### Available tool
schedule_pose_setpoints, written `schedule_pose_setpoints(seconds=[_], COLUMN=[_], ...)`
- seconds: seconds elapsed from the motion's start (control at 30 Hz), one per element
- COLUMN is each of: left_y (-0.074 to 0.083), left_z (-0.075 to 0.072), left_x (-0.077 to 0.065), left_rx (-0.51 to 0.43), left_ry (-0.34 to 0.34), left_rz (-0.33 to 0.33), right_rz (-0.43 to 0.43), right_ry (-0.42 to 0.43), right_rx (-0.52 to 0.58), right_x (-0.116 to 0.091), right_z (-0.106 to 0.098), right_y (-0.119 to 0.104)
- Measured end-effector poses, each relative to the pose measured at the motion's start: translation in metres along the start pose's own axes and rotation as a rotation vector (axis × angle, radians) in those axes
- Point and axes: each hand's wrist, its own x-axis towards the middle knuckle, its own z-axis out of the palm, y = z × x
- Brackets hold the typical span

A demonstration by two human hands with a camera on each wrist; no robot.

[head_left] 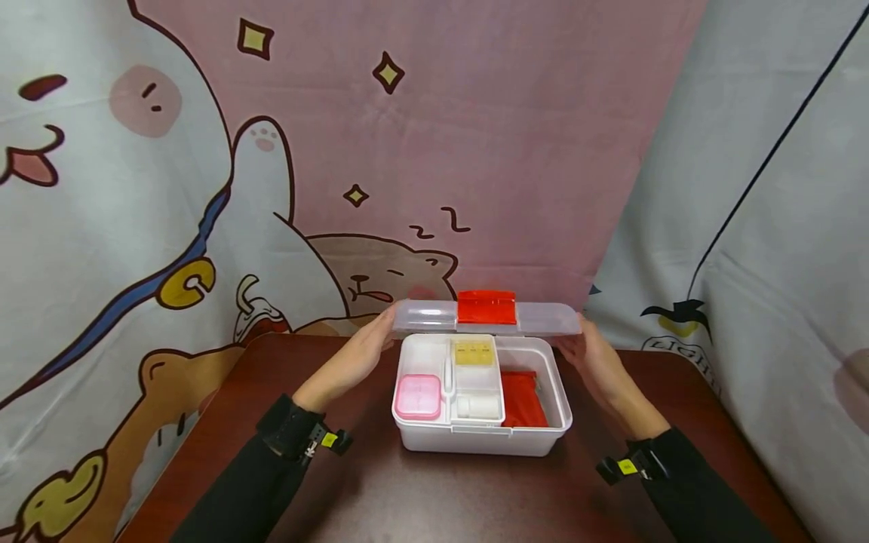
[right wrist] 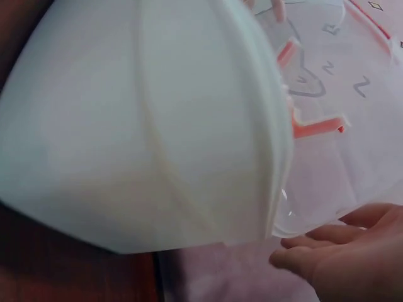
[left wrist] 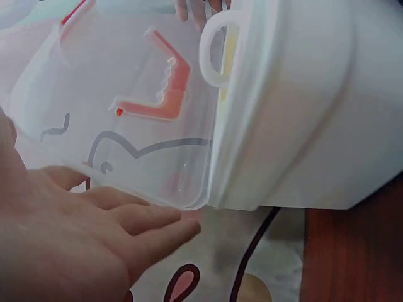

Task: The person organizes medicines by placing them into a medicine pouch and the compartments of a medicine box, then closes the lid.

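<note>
A white storage box (head_left: pixel 475 441) with its clear lid (head_left: pixel 428 317) swung up at the back stands on the table. My left hand (head_left: pixel 360 351) is at the lid's left edge; in the left wrist view its fingers (left wrist: pixel 151 242) lie fairly straight along the rim. On the opposite edge my right hand (head_left: pixel 594 362) touches the lid, and the right wrist view shows its fingers (right wrist: pixel 302 255) extended. A white inner tray (head_left: pixel 446 411) in the box holds a pink square case (head_left: pixel 418 397) and a yellow item (head_left: pixel 473 352). Beside the tray lies a red pouch (head_left: pixel 523 400).
The brown table (head_left: pixel 326 483) extends in front of the box and to both sides. A cloth printed with cartoon animals (head_left: pixel 407 151) hangs right behind it. A red latch (head_left: pixel 486 308) sits on the lid, and an orange-red handle (left wrist: pixel 170 94) shows in the left wrist view.
</note>
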Motion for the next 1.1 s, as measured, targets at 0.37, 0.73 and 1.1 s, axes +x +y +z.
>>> schedule_pose_setpoints(seconds=[0.37,0.73,1.1], left_y=[-0.019,-0.035,-0.058], left_z=[0.006,0.009,0.011], left_x=[-0.026,-0.038,-0.055], left_rx=[0.095,0.119,0.278], left_ry=[-0.047,-0.111,-0.151], left_rz=[0.045,0.085,0.104], right_rz=[-0.071,-0.112,-0.257], right_ry=[-0.052,-0.029,-0.022], right_rx=[-0.175,-0.313,-0.378], right_x=[-0.024,-0.032,-0.04], right_z=[0.0,0.0,0.006], right_y=[0.017,0.035,0.059])
